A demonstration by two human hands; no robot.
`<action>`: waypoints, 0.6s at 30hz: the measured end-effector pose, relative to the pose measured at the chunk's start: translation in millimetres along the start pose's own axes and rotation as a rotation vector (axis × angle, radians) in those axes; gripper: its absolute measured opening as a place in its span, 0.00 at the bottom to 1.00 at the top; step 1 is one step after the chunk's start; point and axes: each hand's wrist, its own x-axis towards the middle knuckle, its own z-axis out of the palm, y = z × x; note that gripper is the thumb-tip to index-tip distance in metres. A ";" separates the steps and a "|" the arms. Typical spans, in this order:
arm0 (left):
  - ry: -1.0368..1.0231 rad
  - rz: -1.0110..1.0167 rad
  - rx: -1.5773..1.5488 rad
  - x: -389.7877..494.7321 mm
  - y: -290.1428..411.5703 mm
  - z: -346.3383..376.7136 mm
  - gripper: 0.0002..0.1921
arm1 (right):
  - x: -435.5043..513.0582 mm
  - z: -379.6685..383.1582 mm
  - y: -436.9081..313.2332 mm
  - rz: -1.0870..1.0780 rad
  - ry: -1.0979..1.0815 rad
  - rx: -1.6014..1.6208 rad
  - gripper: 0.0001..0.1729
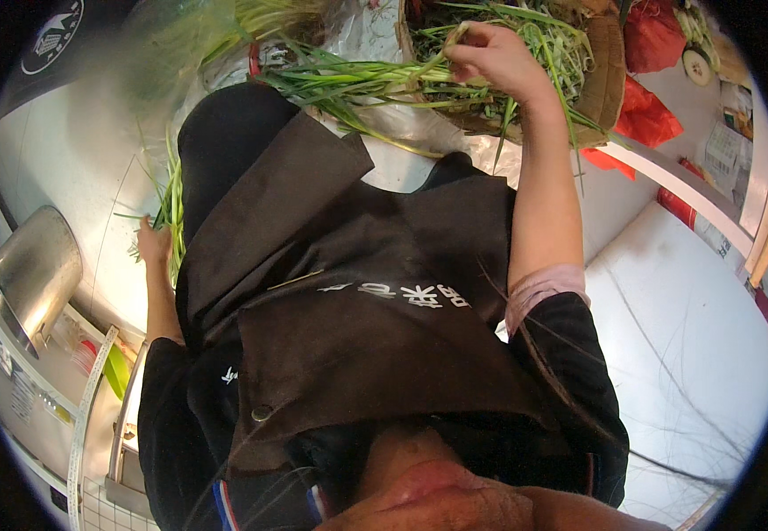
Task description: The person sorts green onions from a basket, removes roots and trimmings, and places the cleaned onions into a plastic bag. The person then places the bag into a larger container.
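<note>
My right hand is raised at the top, pinching the pale base of a long green stalk of a chive- or scallion-like vegetable. Beneath it, more long green leaves spread leftward past my knee. Close under the hand is a torn cardboard box, heaped with green leaves and trimmings. Beside my left thigh, my left hand is around a bunch of similar green stalks; its fingers are partly hidden. A dark apron covers my lap.
Clear plastic sheeting and a bundle of greens lie ahead. A metal pot lies tilted at left, near white shelving. Red bags, a cut pale-fleshed vegetable and a white rail are at right.
</note>
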 end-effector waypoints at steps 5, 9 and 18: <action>-0.016 0.107 -0.899 69.6 163.4 -120.3 0.22 | -12.8 -30.0 -12.3 -0.074 0.298 0.330 0.09; -0.114 0.797 -0.839 31.8 324.3 -238.8 0.20 | -19.3 -51.7 -12.1 -0.288 0.373 0.880 0.09; -0.467 1.256 -0.368 -92.0 555.0 -257.3 0.17 | -28.8 -86.8 -1.4 -0.524 0.285 1.245 0.14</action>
